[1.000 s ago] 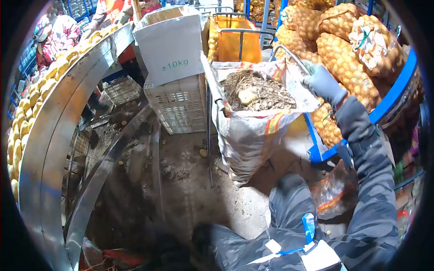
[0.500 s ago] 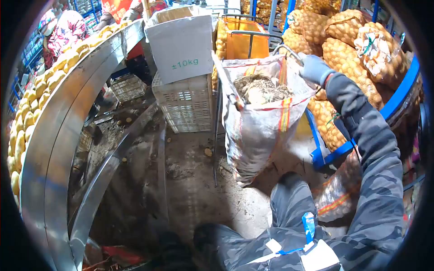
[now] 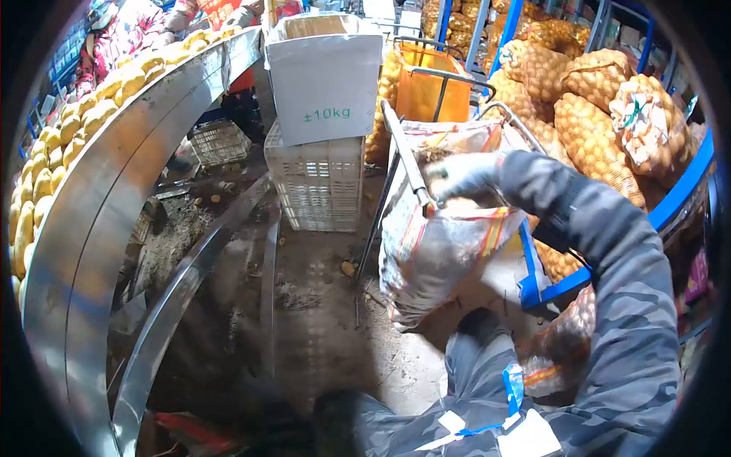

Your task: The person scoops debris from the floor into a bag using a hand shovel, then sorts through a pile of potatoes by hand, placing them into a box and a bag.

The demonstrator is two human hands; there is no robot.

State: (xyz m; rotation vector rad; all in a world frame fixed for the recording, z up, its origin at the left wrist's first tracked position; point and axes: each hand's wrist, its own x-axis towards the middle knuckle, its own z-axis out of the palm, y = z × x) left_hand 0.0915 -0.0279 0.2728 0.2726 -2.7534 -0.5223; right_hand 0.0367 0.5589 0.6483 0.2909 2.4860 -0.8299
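A white woven sack (image 3: 449, 247) with red and yellow stripes hangs by its rim on a metal frame (image 3: 406, 156). Dry brown roots or debris show in the sack's mouth, now partly covered by my arm. My right hand (image 3: 461, 179), in a grey glove, reaches over the mouth of the sack near the frame's left bar. Motion blurs its fingers, so I cannot make out whether they grip anything. No part of my left hand shows.
Potatoes (image 3: 57, 156) fill the curved metal-edged table (image 3: 114, 190) on the left. A white carton (image 3: 324, 84) rests on a plastic crate (image 3: 316, 183). Full net sacks (image 3: 598, 137) lie on a blue-framed cart (image 3: 560, 289) at the right. A person in patterned clothing (image 3: 126, 38) is at the far left.
My right hand has left the right bar of the frame and swung left across the sack's mouth. The sack's rim has sagged on the near side. My view has shifted slightly.
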